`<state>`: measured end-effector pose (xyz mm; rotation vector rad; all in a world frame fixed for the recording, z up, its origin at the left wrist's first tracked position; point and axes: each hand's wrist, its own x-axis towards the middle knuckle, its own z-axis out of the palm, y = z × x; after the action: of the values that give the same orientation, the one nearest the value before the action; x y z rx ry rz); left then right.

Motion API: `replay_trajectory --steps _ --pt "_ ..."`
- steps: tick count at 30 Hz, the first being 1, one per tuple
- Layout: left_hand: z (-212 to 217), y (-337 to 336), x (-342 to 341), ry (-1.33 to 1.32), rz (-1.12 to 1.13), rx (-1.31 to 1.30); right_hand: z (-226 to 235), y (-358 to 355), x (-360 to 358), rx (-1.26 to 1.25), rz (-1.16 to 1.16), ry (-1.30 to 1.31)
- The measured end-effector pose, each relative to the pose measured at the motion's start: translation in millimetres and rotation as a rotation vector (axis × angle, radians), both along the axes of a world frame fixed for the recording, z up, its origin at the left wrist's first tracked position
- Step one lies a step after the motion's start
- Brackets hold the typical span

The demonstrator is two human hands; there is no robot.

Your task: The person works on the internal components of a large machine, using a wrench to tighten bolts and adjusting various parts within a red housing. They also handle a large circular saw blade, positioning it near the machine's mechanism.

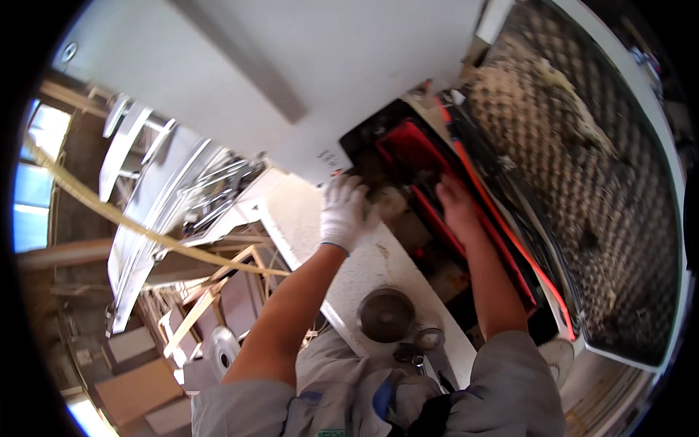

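Observation:
My left hand, in a white work glove, lies over the edge of a white, speckled machine top, its fingers spread and holding nothing. My bare right hand reaches into the machine's opening, by a red panel. Its fingers look stretched out, and I see nothing held, though the shadow hides part of them. On the machine top near my body lies a dark round metal disc. Beside it sit a smaller metal ring and a dark nut-like part.
A cover lined with dusty, bumpy foam stands at the right. An orange hose and dark cables run beside the opening. A large white panel spans the top. At the left, a yellow hose crosses before metal profiles and wooden boards.

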<state>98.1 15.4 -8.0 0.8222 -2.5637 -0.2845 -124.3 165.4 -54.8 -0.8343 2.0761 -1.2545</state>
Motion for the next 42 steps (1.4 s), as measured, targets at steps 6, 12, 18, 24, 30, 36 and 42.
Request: replay_trajectory --steps 6,12,18,24,30,36,42 --pt "0.2 -2.4 -4.6 -0.015 0.004 -0.027 189.0 29.9 47.7 -0.452 0.533 1.49" --pt "-11.6 -7.3 -4.1 -0.007 0.003 -0.049 229.6 15.8 48.3 -0.525 0.528 1.805" --pt "-24.1 -17.6 -0.7 -0.01 -0.034 -0.045 233.2 7.4 66.5 -0.539 0.532 1.763" --pt "-4.9 -4.0 -1.4 0.029 -0.009 -0.086 236.0 4.5 58.5 -0.401 0.6 1.633" --pt "1.6 -1.5 -5.4 0.034 -0.001 -0.03 52.5 -17.3 -12.8 -0.145 0.117 0.051" --pt "-29.9 -19.3 7.2 -0.231 -0.023 -0.096 -33.9 -60.8 -31.5 0.171 0.006 -0.498" --pt "2.2 -3.7 7.0 -0.027 -0.002 -0.019 -44.6 -83.9 -36.5 0.17 -0.094 -0.515"
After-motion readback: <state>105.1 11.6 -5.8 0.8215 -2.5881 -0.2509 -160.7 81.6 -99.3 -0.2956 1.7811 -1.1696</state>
